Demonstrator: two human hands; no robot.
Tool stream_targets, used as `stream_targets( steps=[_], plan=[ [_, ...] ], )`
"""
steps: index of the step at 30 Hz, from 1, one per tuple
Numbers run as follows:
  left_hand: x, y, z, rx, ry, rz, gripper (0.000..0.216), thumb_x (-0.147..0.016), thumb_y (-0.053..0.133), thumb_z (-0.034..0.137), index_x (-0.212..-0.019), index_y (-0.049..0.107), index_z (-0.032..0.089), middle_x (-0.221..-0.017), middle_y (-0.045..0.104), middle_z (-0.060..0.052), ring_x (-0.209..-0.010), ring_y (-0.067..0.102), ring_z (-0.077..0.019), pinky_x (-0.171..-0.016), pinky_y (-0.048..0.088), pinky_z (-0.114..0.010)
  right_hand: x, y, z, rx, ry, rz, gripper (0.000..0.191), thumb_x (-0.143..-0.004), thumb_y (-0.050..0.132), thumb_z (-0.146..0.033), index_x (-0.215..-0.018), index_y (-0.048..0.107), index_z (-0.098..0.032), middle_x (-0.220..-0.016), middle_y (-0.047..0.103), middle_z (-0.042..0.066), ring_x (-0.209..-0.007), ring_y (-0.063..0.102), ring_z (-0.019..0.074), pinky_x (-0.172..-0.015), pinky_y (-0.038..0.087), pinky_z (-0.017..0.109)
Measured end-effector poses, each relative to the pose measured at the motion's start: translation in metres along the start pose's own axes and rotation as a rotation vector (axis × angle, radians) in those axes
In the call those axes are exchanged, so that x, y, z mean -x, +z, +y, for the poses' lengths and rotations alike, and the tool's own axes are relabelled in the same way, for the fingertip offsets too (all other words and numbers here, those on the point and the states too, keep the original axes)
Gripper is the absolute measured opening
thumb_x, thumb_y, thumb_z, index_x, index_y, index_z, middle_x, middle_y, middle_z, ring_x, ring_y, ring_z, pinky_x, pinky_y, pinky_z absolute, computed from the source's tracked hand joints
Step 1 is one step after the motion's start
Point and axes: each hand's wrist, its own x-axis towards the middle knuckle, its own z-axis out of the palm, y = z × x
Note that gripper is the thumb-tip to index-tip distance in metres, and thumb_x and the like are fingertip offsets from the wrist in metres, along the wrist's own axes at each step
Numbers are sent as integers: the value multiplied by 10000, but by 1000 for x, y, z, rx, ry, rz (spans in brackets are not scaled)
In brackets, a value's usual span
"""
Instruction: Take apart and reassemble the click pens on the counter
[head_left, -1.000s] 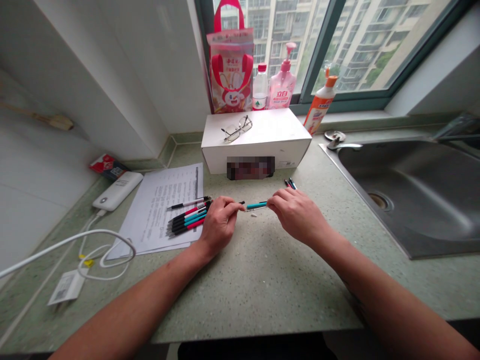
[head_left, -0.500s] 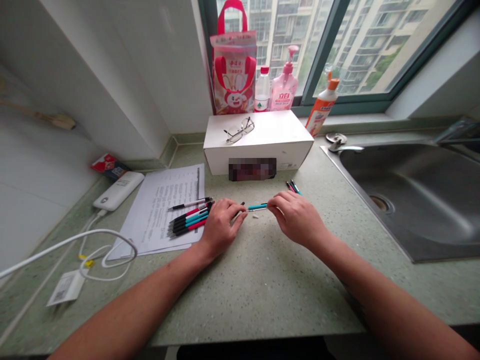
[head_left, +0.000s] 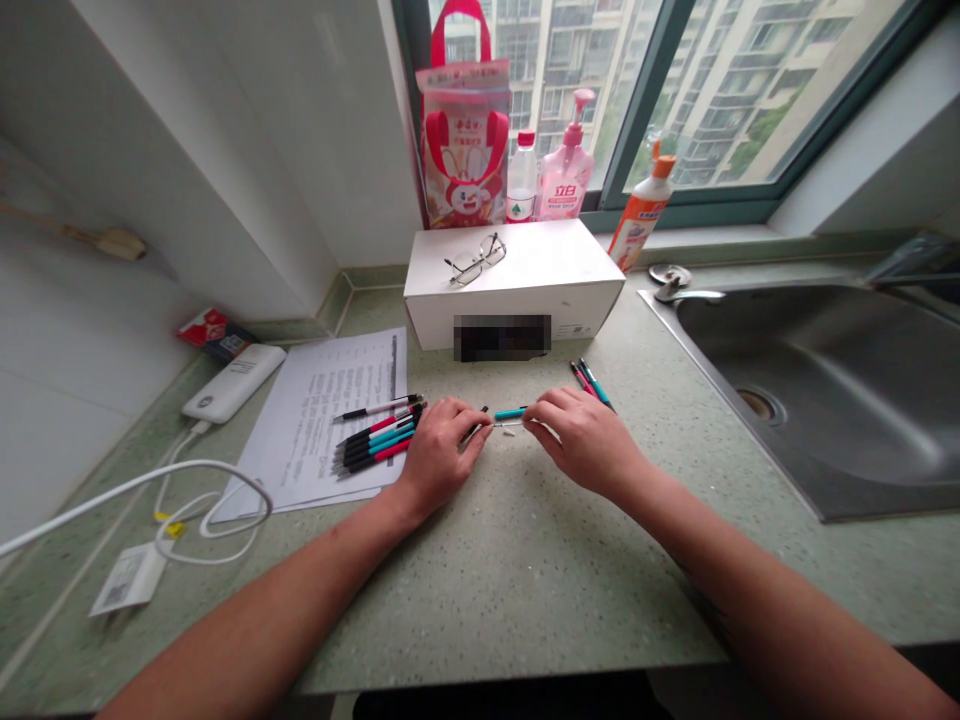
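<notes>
My left hand is closed, its thumb and forefinger pinching one end of a thin pen refill. The fingertips of my right hand are closed around the refill's other end. Just behind the refill lies a teal pen barrel, partly covered by my right fingers. A tiny white piece rests on the counter in front of it, and a small black tip shows by my left fingertips. Left of my left hand is a row of several pens in black, red, white and teal, lying on printed sheets.
Past my right hand lie a few more pens. A white box bearing eyeglasses stands at the back. A steel sink is on the right. At left are a white power bank, its cable and printed sheets.
My right hand has shifted slightly left toward my left hand, along the refill, covering more of the teal barrel. More of the pens behind it shows. My left hand has stayed in place.
</notes>
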Motion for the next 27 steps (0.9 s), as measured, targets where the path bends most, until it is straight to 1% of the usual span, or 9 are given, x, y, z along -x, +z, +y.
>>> stream_targets(
  steps=[4, 9, 14, 20, 24, 27],
  plan=[
    [0, 0, 1, -2, 4, -9, 127, -968, 605, 269, -982, 712, 203, -932, 655, -66, -912, 597, -228, -840, 461, -391, 0, 3, -2, 31, -3, -27, 227, -1018, 515, -259, -913, 694, -168, -873, 676, 72, -833, 588, 211, -740, 406, 336],
    [0, 0, 1, -16, -9, -24, 121, -964, 612, 264, -980, 720, 210, -929, 655, -63, -903, 600, -226, -826, 458, -385, 0, 4, 0, 59, 20, -53, 204, -1000, 527, -221, -885, 682, -155, -869, 678, 76, -842, 594, 215, -767, 404, 341],
    [0, -1, 1, -25, -12, -31, 122, -962, 614, 257, -980, 722, 203, -929, 655, -64, -895, 597, -226, -822, 460, -389, 1, 3, 2, 103, 43, -112, 201, -988, 514, -194, -866, 668, -154, -850, 666, 73, -823, 591, 215, -754, 395, 344],
    [-1, -1, -2, -3, -39, -3, 104, -957, 609, 224, -964, 708, 194, -916, 664, -60, -898, 598, -223, -841, 466, -398, 2, 0, 13, 136, 92, -115, 196, -945, 464, -119, -849, 627, -165, -863, 655, 92, -812, 575, 221, -759, 397, 360],
    [-1, -2, -4, -28, -88, 17, 99, -957, 603, 219, -957, 698, 192, -916, 668, -58, -899, 599, -227, -835, 463, -398, 2, -6, 20, 90, 98, -94, 173, -907, 467, -111, -823, 591, -196, -844, 636, 80, -792, 559, 219, -759, 402, 362],
    [-1, -1, -5, -66, -87, -6, 108, -957, 608, 233, -969, 710, 199, -920, 664, -59, -902, 595, -230, -825, 454, -393, 2, -9, 16, -15, 44, -159, 145, -886, 508, -110, -806, 580, -208, -839, 635, 65, -801, 570, 213, -739, 407, 345]
  ],
)
